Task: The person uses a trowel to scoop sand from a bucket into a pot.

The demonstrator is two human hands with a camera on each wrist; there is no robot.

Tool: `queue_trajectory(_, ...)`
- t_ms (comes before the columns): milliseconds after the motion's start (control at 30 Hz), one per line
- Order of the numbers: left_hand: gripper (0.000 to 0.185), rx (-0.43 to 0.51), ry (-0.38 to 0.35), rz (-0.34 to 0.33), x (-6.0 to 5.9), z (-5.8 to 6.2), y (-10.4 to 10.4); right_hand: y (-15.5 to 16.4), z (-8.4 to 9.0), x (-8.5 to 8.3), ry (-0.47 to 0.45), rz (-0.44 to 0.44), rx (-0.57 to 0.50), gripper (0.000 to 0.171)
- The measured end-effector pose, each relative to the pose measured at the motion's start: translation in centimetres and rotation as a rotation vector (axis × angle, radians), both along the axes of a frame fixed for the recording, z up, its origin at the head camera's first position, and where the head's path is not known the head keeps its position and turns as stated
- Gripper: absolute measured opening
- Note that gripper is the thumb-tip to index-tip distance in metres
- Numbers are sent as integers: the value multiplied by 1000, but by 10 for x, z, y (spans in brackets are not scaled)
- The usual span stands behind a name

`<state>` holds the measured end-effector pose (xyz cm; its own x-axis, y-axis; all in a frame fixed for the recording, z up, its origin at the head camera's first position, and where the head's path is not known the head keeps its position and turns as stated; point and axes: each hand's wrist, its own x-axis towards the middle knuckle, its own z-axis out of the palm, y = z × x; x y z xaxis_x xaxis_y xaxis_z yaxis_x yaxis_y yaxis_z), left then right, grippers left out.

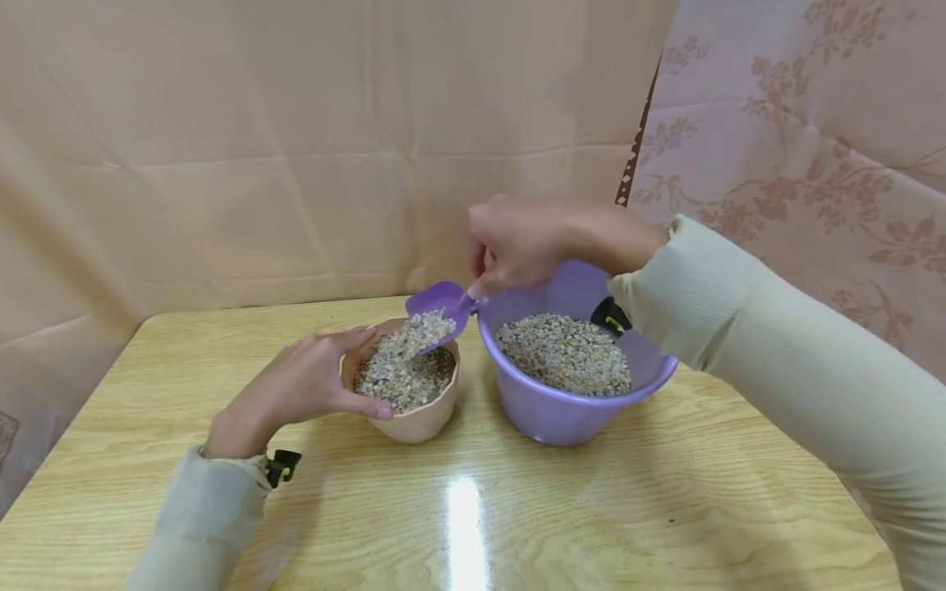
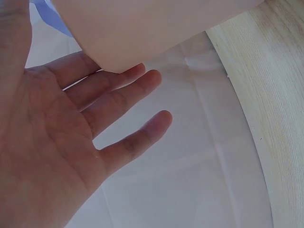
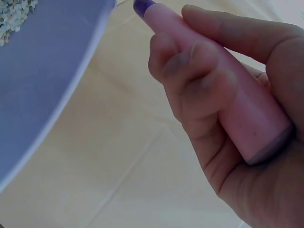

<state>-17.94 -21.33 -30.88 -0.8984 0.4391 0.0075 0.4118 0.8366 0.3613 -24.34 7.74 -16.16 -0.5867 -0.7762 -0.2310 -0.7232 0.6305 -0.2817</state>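
Gripping a pink handle [image 3: 237,109] shown only by the wrist view, the right hand [image 1: 517,242] tipped the purple scoop [image 1: 438,308] over the pot [image 1: 414,419] cupped by the left hand [image 1: 299,382], fingers straight.

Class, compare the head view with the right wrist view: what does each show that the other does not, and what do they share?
Only the head view shows the left hand touching the peach pot, the scoop's purple blade tipping gravel into it, and the wooden table. Only the right wrist view shows the scoop's pink handle with fingers curled round it. Both show the right hand and the purple bowl of gravel.
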Motion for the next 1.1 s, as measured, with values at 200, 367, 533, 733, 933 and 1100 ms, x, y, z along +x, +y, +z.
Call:
queue_trajectory(200,122,-12,3,3,0,-1,-1,-4,7,4,7,-25,54,16)
queue_trajectory(367,123,-15,-1,5,0,-1,-1,-4,12,6,14,-26,64,16)
queue_trajectory(533,122,-13,-1,0,0,-1,0,1,14,6,55,-11,60,17)
queue_trajectory(733,122,-13,4,-7,0,0,0,15,12,3,84,38,-2,17)
queue_trajectory(933,122,-11,-5,-2,0,0,2,41,20,2,19,40,-43,21)
queue_trajectory(1100,122,-7,-5,-5,-2,0,3,71,38,7,-11,-85,-70,20)
